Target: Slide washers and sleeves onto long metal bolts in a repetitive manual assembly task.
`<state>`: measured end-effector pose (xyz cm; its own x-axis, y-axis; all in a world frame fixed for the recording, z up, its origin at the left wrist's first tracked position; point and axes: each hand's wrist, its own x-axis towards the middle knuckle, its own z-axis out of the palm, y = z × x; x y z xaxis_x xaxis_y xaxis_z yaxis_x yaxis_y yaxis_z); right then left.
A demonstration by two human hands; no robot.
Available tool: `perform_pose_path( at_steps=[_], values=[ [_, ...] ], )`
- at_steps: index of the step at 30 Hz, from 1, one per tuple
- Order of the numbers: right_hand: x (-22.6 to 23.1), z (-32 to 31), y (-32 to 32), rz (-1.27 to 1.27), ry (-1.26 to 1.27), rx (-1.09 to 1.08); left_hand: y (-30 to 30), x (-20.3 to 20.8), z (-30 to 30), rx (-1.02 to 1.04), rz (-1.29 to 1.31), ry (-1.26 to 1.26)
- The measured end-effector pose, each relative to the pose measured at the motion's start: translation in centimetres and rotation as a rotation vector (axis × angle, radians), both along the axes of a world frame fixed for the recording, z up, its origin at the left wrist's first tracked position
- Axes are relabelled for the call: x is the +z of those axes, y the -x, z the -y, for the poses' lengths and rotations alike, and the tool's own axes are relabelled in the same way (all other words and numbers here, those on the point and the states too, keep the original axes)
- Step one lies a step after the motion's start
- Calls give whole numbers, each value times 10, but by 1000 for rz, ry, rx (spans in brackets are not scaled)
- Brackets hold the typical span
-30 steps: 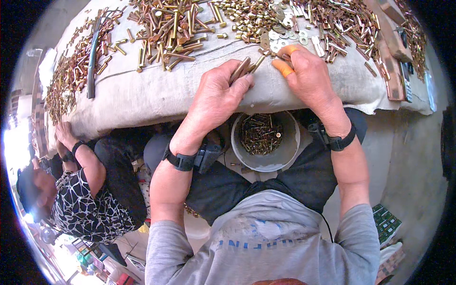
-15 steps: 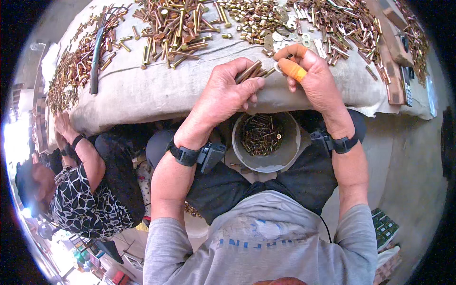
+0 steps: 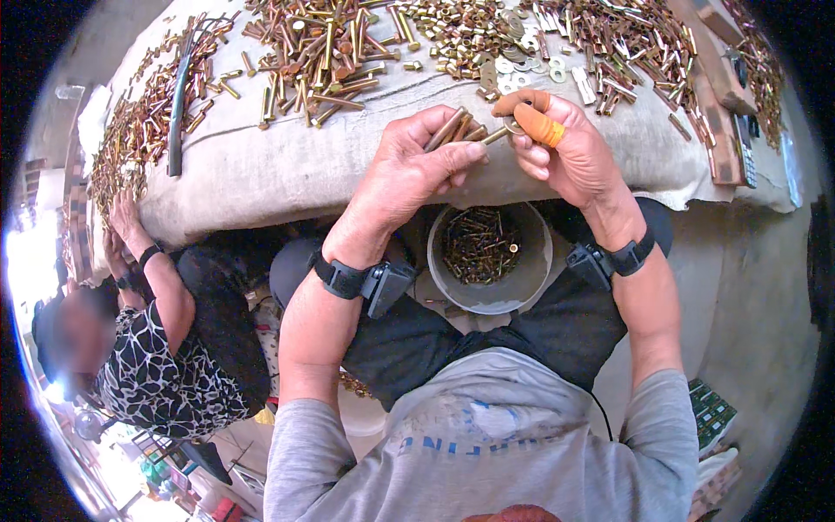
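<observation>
My left hand (image 3: pixel 404 170) is closed round several brass-coloured bolts (image 3: pixel 446 128), with one bolt (image 3: pixel 494 136) jutting out to the right past the thumb. At that bolt's end, my right hand (image 3: pixel 576 152) pinches a thin ring-shaped washer (image 3: pixel 513 127). Orange covers sit on the right thumb and forefinger. The washer meets the bolt's tip; whether it is round it I cannot tell. Both hands hover over the front edge of the cloth-covered table (image 3: pixel 304 174). Below them, between my knees, a grey bucket (image 3: pixel 537 261) holds many metal fasteners (image 3: pixel 478 248).
Across the cloth lie heaps of bolts (image 3: pixel 322 52), short metal sleeves (image 3: pixel 465 48), flat washers (image 3: pixel 520 78) and slimmer metal parts (image 3: pixel 622 52). A dark strip (image 3: pixel 180 109) lies left. At left, a co-worker (image 3: pixel 174 348) reaches to another heap (image 3: pixel 130 157).
My right hand has shifted slightly left and down, and the washer now meets the jutting bolt's end. That bolt sticks out farther from my left hand. The co-worker's hands have moved a little.
</observation>
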<state>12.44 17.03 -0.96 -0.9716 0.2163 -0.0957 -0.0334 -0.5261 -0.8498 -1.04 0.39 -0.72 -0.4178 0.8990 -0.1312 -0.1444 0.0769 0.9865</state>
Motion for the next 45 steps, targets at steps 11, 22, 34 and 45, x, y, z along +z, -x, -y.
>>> perform_pose_path(
  at_steps=[11,22,34,45],
  values=[
    [12,7,-2,34,-234,-76,-6,7,-1,15,-54,-45],
    [10,4,1,-81,-1352,-237,3,3,5,65,-294,50],
    [15,12,-1,-135,-1355,-67,4,4,9,-80,-219,99],
    [6,14,5,156,-845,-102,-2,4,8,33,-161,-25]
  ],
)
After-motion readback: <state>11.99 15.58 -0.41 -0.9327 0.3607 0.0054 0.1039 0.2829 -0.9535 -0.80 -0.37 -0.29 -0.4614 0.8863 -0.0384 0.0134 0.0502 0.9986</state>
